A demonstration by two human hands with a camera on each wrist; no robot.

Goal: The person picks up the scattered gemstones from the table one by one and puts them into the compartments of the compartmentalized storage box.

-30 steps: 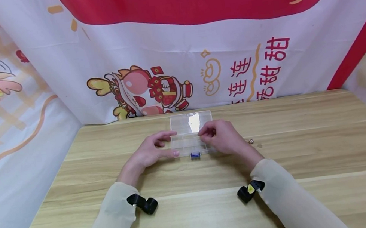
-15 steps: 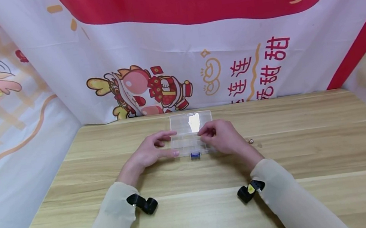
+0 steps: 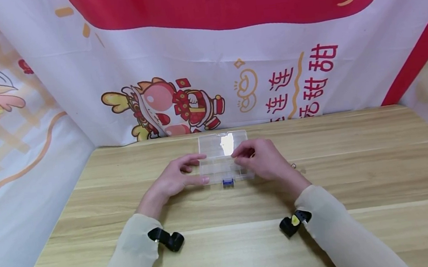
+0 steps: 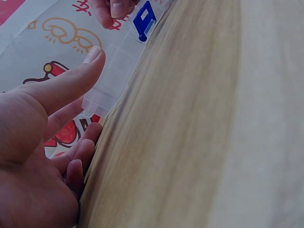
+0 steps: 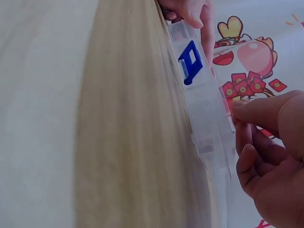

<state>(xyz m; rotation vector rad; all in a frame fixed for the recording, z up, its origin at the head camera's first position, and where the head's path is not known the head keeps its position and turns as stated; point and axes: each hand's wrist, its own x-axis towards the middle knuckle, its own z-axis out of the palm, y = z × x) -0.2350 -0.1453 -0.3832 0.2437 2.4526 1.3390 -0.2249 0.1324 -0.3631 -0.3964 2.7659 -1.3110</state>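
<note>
A clear plastic compartment box (image 3: pixel 218 168) lies on the table with its lid (image 3: pixel 211 145) raised and tipped back. A blue latch (image 3: pixel 228 182) is on its front side. At the box's left end my left hand (image 3: pixel 175 176) holds it, thumb at the front and forefinger near the hinge. The right hand (image 3: pixel 262 159) hovers over the right compartments, with thumb and forefinger tips close together. Whatever may lie between those fingertips is too small or hidden. In the right wrist view, the blue latch (image 5: pixel 191 64) shows and the right hand (image 5: pixel 270 142) has its other fingers curled.
Right of the right wrist lies a tiny round thing (image 3: pixel 293 166), too small to make out. The wooden table (image 3: pixel 228 255) reaches back to a printed cloth (image 3: pixel 196 47) just behind the box. Black cameras sit on both wrists.
My right hand has shifted very slightly to the right over the box, and the wrist now covers part of the tiny things beside it. The left hand stays in place.
</note>
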